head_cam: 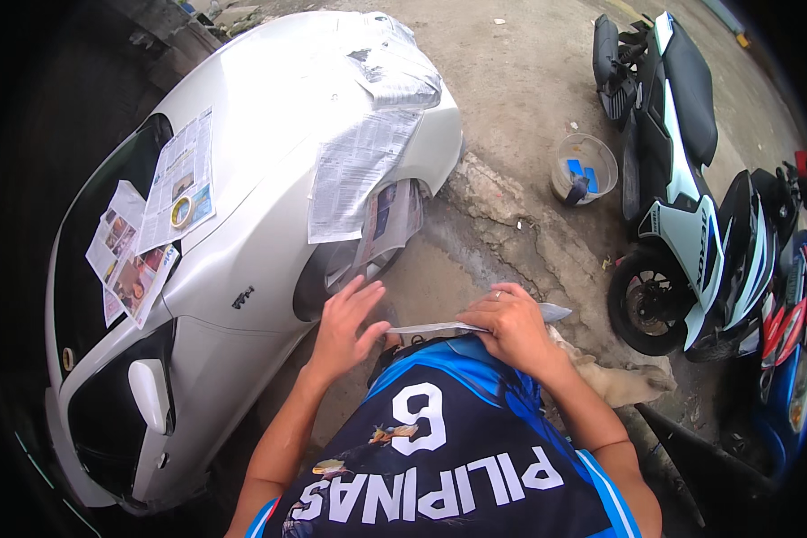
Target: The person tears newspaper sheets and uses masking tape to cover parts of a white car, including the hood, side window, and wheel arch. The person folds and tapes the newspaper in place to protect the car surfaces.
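Observation:
My right hand (511, 323) grips a thin folded sheet, seemingly newspaper (437, 327), held nearly edge-on in front of my waist. Beside the sheet's other end, my left hand (351, 326) has its fingers spread and holds nothing. A white car (242, 195) stands at the left. Newspaper sheets (363, 168) cover part of its front fender and headlight area and hang over the front wheel (333, 269). More newspaper (178, 175) lies on the hood and windshield, with a roll of masking tape (182, 211) on top. Another tape roll (68, 359) rests near the windshield's lower left in view.
A clear plastic bucket (602, 151) with blue pieces and a dark cloth stands on cracked concrete. Motorcycles, including a white and black scooter (679, 128), are parked at the right. A light-coloured dog (612, 380) lies close by my right forearm. The car's side mirror (149, 395) sticks out.

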A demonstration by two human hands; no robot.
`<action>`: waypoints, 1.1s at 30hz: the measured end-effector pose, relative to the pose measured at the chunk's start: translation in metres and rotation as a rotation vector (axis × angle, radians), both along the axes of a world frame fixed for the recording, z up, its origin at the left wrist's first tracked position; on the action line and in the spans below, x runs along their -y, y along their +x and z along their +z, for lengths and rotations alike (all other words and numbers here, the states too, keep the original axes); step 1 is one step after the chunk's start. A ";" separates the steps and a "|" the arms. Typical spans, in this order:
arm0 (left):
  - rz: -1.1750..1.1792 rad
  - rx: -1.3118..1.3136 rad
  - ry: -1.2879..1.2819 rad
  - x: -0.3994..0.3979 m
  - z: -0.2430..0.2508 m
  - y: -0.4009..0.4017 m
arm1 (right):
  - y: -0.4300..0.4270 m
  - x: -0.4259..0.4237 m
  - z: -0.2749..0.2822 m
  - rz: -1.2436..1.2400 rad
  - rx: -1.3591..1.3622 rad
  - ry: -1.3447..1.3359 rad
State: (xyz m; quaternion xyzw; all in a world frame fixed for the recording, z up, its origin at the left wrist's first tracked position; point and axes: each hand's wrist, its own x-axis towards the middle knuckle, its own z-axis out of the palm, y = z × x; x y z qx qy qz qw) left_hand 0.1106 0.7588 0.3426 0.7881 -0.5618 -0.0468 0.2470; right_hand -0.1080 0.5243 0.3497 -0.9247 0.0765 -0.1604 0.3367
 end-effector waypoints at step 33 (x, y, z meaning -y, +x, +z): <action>-0.374 0.171 -0.124 0.073 0.051 -0.019 | 0.013 0.004 0.005 0.133 0.002 -0.276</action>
